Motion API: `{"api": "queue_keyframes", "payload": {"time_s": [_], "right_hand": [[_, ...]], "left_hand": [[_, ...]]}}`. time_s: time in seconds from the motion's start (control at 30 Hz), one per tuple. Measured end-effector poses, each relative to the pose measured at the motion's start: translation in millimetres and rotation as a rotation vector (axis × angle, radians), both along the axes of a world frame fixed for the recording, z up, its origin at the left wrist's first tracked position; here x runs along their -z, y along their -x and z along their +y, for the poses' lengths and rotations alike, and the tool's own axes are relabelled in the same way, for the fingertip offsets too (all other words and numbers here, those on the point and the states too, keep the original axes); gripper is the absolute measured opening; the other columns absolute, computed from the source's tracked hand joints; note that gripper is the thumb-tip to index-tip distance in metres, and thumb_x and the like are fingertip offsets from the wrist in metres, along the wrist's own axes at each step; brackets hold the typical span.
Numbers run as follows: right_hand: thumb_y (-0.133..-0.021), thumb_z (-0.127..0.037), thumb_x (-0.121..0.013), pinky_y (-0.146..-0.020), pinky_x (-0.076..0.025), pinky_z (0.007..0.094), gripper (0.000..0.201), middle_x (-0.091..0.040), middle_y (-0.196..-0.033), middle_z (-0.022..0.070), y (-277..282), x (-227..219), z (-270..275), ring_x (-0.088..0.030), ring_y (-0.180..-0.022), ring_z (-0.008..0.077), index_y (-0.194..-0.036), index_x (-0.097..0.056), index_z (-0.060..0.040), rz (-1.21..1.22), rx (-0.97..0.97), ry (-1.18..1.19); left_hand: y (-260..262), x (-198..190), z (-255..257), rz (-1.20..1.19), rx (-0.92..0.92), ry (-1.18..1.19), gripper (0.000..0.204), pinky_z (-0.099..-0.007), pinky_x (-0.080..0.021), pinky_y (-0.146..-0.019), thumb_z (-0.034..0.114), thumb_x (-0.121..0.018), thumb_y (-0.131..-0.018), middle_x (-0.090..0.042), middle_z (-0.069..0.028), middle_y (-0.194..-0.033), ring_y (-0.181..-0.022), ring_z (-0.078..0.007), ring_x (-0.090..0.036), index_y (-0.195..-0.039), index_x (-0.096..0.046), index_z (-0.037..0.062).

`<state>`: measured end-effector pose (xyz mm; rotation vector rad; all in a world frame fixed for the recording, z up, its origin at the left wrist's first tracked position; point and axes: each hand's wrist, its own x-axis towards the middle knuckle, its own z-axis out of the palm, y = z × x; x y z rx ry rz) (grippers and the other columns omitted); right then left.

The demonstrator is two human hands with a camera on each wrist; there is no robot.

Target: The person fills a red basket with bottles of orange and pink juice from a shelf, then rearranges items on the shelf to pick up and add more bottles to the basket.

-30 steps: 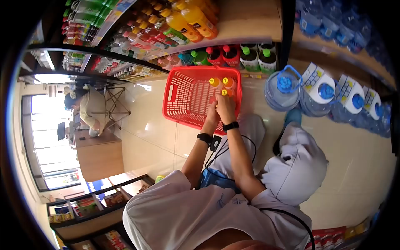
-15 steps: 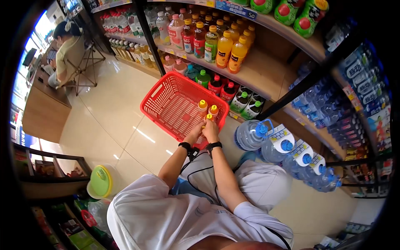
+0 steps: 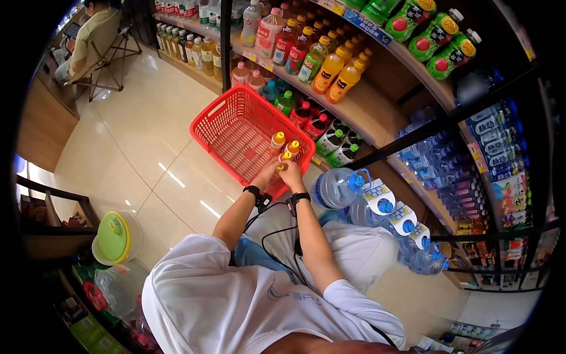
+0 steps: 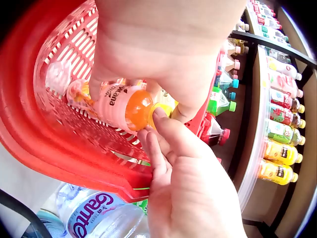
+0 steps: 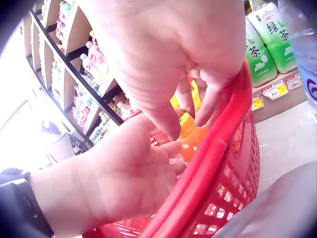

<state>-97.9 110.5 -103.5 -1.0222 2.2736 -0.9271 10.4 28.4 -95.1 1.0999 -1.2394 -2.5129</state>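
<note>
In the head view, a red plastic basket (image 3: 204, 125) stands on the floor with several orange drink bottles (image 3: 276, 143) with yellow caps at its near right end. My left hand (image 3: 267, 173) grips the body of one bottle (image 4: 115, 103), which leans in the basket, its orange neck showing in the left wrist view. With thumb and fingers, my right hand (image 3: 291, 176) pinches that bottle's yellow cap (image 5: 187, 127). Both hands are close together just inside the near rim, and part of the held bottle is hidden behind the left hand.
Drink shelves (image 3: 365, 106) run right behind the basket. Large water jugs (image 3: 337, 187) stand on the floor to its right. A lidded tub (image 3: 114, 236) and a plastic bag (image 3: 121, 289) are at the left. A person (image 3: 94, 41) sits in a folding chair at the far left.
The head view has turned, bringing more of the right-hand shelves and the tub into sight. Both hands stay together at the bottle by the basket's near rim.
</note>
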Motion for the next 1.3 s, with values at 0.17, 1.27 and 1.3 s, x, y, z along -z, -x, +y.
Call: {"api": "queue_keyframes", "payload": {"time_s": [0.17, 1.27, 1.3], "right_hand": [[-0.08, -0.019, -0.072, -0.089, -0.05, 0.0456, 0.031, -0.066, -0.111, 0.0209, -2, -1, 0, -0.063, -0.106, 0.0383, -0.109, -0.068, -0.0068, 0.024, 0.016, 0.006], [-0.075, -0.018, -0.08, -0.083, -0.052, 0.0395, 0.04, -0.068, -0.101, 0.017, -2, 7, -1, -0.067, -0.095, 0.0305, -0.105, -0.06, -0.0013, 0.086, 0.062, -0.019], [-0.075, -0.018, -0.08, -0.083, -0.052, 0.0395, 0.04, -0.068, -0.101, 0.017, -2, 6, -1, -0.067, -0.095, 0.0305, -0.105, -0.06, -0.0013, 0.086, 0.062, -0.02]], "left_hand": [[4, 11, 0, 0.049, -0.06, -0.089, 0.031, -0.0274, -0.044, -0.061, 0.033, -0.063, -0.091, -0.061, -0.0002, -0.088, -0.07, -0.0121, -0.056, -0.119, -0.059, 0.019], [6, 26, -2, 0.044, -0.037, -0.011, 0.03, -0.0298, -0.05, -0.066, 0.034, -0.057, -0.093, -0.061, -0.0027, -0.096, -0.075, -0.016, -0.062, -0.116, -0.06, 0.0143], [6, 25, -2, 0.026, -0.027, 0.003, 0.03, -0.0293, -0.049, -0.065, 0.034, -0.056, -0.094, -0.061, -0.0025, -0.094, -0.073, -0.0152, -0.061, -0.116, -0.059, 0.0143]]}}
